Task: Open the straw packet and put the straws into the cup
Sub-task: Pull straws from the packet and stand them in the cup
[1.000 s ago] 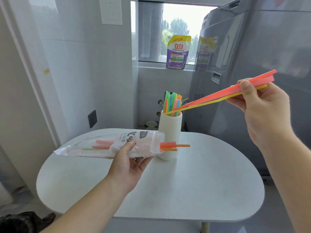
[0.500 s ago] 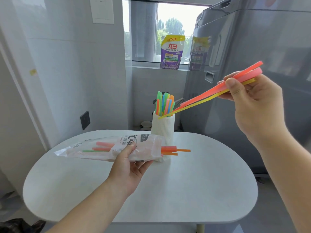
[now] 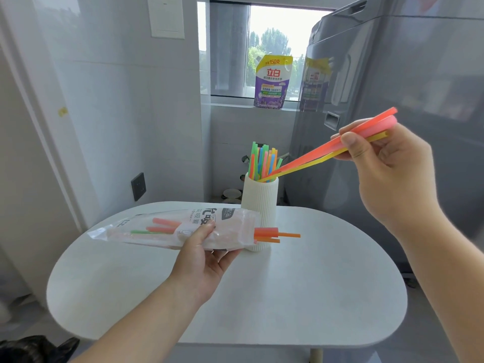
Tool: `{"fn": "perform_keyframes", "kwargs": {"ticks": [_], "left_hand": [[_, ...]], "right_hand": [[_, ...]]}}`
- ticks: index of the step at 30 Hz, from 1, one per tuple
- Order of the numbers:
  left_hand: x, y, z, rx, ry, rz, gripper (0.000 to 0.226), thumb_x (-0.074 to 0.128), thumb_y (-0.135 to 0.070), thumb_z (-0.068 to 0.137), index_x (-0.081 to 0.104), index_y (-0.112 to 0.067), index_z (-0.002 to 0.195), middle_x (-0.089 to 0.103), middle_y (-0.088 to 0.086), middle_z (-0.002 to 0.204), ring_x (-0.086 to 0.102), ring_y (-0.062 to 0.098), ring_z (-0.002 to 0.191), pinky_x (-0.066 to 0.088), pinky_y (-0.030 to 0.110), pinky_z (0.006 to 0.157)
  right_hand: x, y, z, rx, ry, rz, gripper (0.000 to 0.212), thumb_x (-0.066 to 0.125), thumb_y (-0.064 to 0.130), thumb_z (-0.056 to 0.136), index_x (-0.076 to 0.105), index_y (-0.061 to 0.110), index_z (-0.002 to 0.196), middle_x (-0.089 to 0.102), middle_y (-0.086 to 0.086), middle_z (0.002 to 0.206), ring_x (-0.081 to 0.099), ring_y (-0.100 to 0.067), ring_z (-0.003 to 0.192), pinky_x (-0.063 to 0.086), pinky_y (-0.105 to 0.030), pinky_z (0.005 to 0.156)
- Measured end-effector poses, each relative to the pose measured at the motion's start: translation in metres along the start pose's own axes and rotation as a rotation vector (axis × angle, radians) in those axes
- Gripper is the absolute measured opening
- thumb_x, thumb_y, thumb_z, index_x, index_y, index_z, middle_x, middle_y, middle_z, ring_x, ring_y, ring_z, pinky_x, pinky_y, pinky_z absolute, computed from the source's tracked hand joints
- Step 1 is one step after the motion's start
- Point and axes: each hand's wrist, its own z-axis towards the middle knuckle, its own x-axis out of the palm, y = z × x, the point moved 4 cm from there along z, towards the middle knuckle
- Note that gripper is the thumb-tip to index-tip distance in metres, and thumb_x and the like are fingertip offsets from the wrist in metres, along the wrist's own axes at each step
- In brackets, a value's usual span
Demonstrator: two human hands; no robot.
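A white ribbed cup [image 3: 259,205] stands on the round white table [image 3: 301,297], with several coloured straws [image 3: 262,161] upright in it. My right hand [image 3: 387,174] pinches a few pink, orange and yellow straws [image 3: 314,155] that slant down to the left, their lower tips inside the cup's mouth. My left hand [image 3: 201,258] holds the clear straw packet [image 3: 167,229] level in front of the cup. Orange straw ends [image 3: 272,235] stick out of the packet's open right end, and a few more straws lie inside it.
A grey appliance [image 3: 392,100] stands close behind and to the right of the table. A purple detergent pouch [image 3: 272,82] sits on the window sill. A white wall with a dark socket [image 3: 138,186] is on the left. A dark object [image 3: 34,348] lies on the floor at the bottom left.
My right hand has lowered its straws, so their tips went from above the cup's rim into its mouth. The packet in my left hand stays put.
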Motion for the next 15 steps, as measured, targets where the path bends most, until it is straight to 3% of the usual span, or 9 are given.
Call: {"fn": "perform_keyframes", "kwargs": {"ticks": [9,12,15], "left_hand": [[0.0,-0.003,-0.003,0.006,0.009,0.005,0.029,0.067,-0.016,0.096,0.065,-0.016,0.125,0.082,0.011,0.096,0.081,0.025,0.08,0.065,0.039,0.058],[0.0,-0.004,-0.003,0.005,0.008,0.001,0.032,0.067,-0.016,0.096,0.064,-0.016,0.128,0.082,0.012,0.098,0.081,0.026,0.081,0.065,0.04,0.059],[-0.001,-0.004,-0.003,0.002,0.003,0.0,0.03,0.067,-0.016,0.096,0.065,-0.016,0.125,0.082,0.012,0.097,0.081,0.026,0.081,0.065,0.04,0.059]], "right_hand": [[0.022,-0.014,0.017,0.134,0.05,-0.119,0.008,0.062,0.02,0.099,0.069,0.019,0.099,0.074,0.007,0.091,0.074,-0.014,0.084,0.062,-0.033,0.082],[0.028,-0.02,0.036,0.175,0.073,-0.115,0.014,0.061,0.021,0.1,0.07,0.009,0.101,0.075,0.002,0.09,0.075,-0.009,0.077,0.062,-0.025,0.076],[0.037,-0.023,0.052,0.184,0.127,-0.107,0.01,0.061,0.02,0.1,0.068,0.013,0.096,0.075,0.0,0.091,0.074,-0.006,0.074,0.059,-0.016,0.067]]}}
